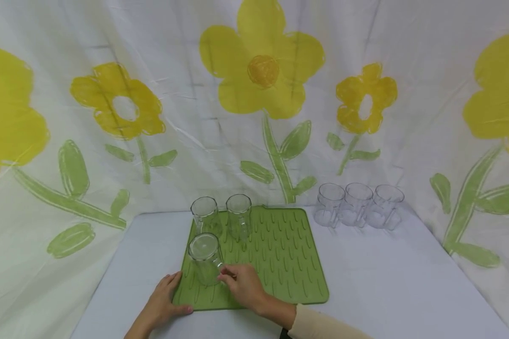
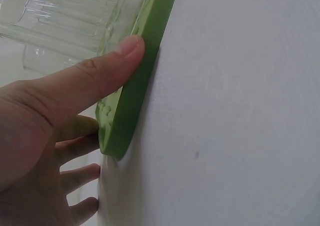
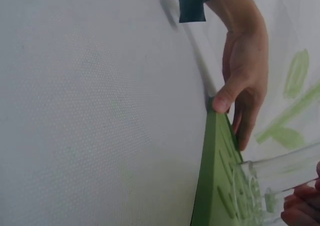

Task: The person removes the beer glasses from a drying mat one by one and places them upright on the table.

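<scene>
A clear glass mug point(image 1: 205, 259) stands upside down on the front left part of a green ridged drying mat point(image 1: 280, 263). My right hand point(image 1: 243, 285) pinches its handle from the right side. My left hand point(image 1: 163, 299) rests at the mat's front left corner, its fingers spread along the left edge. In the left wrist view the thumb point(image 2: 100, 75) lies over the mat's front edge, with the mug beyond it. The right wrist view shows only the fingertips point(image 3: 300, 208) of my right hand beside the mug.
Two more glass mugs point(image 1: 239, 216) stand on the mat's back left part. At the back right of the white table point(image 1: 377, 282), three glass mugs point(image 1: 358, 205) stand side by side. Behind the table hangs a white curtain point(image 1: 186, 141) with yellow flowers.
</scene>
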